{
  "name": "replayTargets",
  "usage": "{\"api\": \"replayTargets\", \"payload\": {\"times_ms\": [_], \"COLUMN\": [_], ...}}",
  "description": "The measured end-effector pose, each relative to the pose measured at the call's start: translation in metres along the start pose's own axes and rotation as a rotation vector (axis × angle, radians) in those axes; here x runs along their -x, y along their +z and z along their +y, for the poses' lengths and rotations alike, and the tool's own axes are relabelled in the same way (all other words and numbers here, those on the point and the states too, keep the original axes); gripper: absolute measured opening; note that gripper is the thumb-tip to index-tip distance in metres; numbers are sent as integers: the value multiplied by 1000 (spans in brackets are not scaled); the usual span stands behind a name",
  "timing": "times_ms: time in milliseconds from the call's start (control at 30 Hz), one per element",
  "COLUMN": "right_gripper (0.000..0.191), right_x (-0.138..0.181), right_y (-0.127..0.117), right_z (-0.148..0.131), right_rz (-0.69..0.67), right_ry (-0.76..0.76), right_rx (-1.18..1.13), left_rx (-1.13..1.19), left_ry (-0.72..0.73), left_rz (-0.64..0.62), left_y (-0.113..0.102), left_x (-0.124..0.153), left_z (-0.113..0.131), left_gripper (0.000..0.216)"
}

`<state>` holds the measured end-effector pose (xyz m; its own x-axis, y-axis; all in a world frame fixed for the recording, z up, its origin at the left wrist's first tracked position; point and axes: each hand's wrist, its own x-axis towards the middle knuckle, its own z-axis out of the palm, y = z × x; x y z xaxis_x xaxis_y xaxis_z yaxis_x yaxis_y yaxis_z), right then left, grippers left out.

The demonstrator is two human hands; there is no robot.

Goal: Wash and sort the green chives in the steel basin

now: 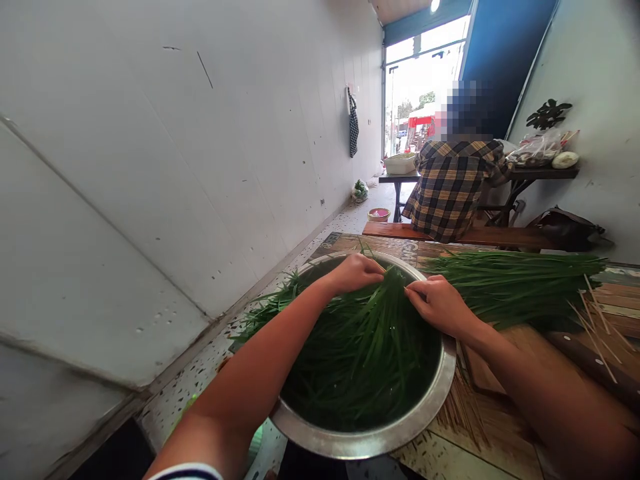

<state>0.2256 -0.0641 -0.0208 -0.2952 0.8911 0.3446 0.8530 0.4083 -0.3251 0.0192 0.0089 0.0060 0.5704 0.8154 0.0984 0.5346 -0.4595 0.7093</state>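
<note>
Both hands pinch chives [373,340] over the bowl [440,383] — left hand [356,272] and right hand [437,303] gripping the same bunch; more chives lie on the table [505,400] alongside.

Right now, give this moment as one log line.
left hand: pinches chives | right hand: pinches chives | chives: in metal bowl | second bundle: on table

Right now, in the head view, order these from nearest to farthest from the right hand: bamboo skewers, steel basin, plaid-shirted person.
1. Steel basin, under the right hand.
2. Bamboo skewers, farther right.
3. Plaid-shirted person, seated in the background.
</note>
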Motion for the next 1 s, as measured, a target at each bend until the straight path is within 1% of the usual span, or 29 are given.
{"api": "replayTargets", "payload": {"times_ms": [33, 67, 167, 233, 333, 467, 600, 867, 1000], "right_gripper": [32, 32, 32, 33, 33, 32, 32, 33, 33], "right_x": [0, 0, 1, 1, 1, 0, 0, 1, 1], "right_y": [0, 0, 1, 1, 0, 0, 0, 1, 1], "right_z": [0, 1, 2, 2, 1, 0, 0, 1, 2], "right_rz": [4, 9, 22, 26, 28, 39, 42, 48, 41], "right_ry": [1, 2, -1, -4, -13, -15, -22, -25, -27], "right_rx": [2, 1, -13, -20, -24, -26, -36, -21, -26], "left_rx": [16, 40, 192, 318, 421, 456, 446, 384, 380], "left_ry": [-1, -33, -210, -287, -312, -309, -325, -350, -320], "left_rz": [11, 59, 257, 305, 298, 289, 300, 369, 339], "left_y": [-1, -2, -5, -6, -5, -2, 0, 1, 1], "left_x": [1, 1, 0, -1, -2, -4, -6, -8, -9], "left_z": [3, 5, 4, 0, -5, -8, -11, -17, -21], "left_gripper": [22, 22, 25, 25, 18, 14, 13, 16, 19]}}
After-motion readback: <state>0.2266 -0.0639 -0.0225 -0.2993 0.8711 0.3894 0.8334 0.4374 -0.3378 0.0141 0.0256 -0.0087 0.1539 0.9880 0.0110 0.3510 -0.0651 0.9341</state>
